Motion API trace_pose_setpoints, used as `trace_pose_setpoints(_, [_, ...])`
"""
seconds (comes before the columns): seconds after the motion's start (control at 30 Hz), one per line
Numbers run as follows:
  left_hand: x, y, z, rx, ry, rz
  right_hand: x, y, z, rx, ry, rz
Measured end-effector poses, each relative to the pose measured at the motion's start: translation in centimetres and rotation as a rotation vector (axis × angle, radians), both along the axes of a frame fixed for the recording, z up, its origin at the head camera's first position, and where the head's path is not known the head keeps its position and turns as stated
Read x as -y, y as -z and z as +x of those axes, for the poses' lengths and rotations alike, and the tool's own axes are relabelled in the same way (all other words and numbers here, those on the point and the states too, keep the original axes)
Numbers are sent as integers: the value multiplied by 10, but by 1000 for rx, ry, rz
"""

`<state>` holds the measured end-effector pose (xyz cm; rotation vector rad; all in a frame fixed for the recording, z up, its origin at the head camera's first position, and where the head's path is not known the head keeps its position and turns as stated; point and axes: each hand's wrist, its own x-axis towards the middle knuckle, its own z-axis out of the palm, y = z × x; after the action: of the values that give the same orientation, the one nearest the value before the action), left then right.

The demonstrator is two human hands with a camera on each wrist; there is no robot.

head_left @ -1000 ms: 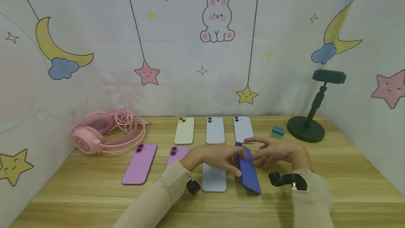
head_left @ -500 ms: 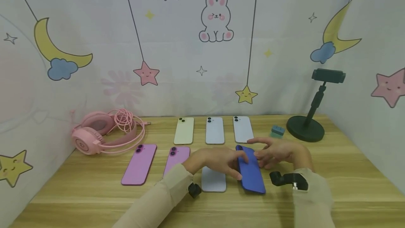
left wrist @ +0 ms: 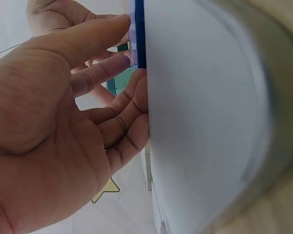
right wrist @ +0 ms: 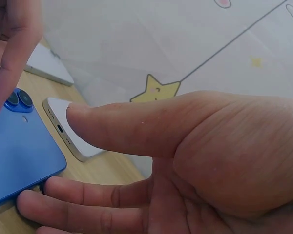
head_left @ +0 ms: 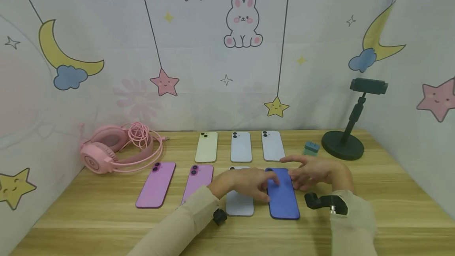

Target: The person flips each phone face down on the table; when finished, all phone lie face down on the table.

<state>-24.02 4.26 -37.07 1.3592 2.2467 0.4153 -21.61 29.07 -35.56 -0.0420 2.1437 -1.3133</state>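
A blue phone (head_left: 284,202) lies flat on the wooden table, camera side up. My left hand (head_left: 249,181) reaches over it from the left, index fingertip on its back near the camera lenses (right wrist: 18,100) and thumb at its left edge. Other fingers of that hand rest against the pale phone (left wrist: 200,112) below it, which the hand partly covers in the head view. On the other side, my right hand (head_left: 313,171) has its fingertips at the blue phone's right edge. The right thumb (right wrist: 122,124) is stretched out, overlapping a white phone (right wrist: 73,126) in the right wrist view.
Behind stand-off space, a back row holds a yellowish phone (head_left: 206,147) and two whitish ones. Two pink phones (head_left: 156,185) lie left. A pink headset (head_left: 103,153), a small teal block (head_left: 311,147) and a black phone stand (head_left: 343,145) sit towards the back.
The blue phone, earlier tilted up on its side between my hands, has come down flat with its back facing up. Both hands have shifted only slightly.
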Motion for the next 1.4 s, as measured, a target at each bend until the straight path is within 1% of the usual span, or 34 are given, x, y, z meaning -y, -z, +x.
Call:
trace_pose_setpoints(0.1, [0,1,0,-8,-8,-6,1,0,-1,-4,0,6])
trace_pose_setpoints(0.23, [0,0,0,-9,-2,-5,2,0,-2,-13,-9,18])
trace_pose_setpoints(0.5, [0,-2,0,32,15,8,1,1,-3,-52,-48,57])
trace_pose_setpoints(0.87, [-1,-4,-4,0,62,7,1,0,-6,-107,-66,108])
trace_pose_setpoints(1.07, [-1,-6,-4,13,76,22,0,0,-5,-121,-67,136])
trace_pose_setpoints(1.23, [6,-11,-4,31,58,46,2,1,-6,-134,-70,148])
trace_pose_setpoints(1.3, [10,-16,-5,30,35,57,2,2,-7,-159,-77,168])
trace_pose_setpoints(1.4, [18,-28,-7,5,-10,78,3,2,-9,-216,-82,199])
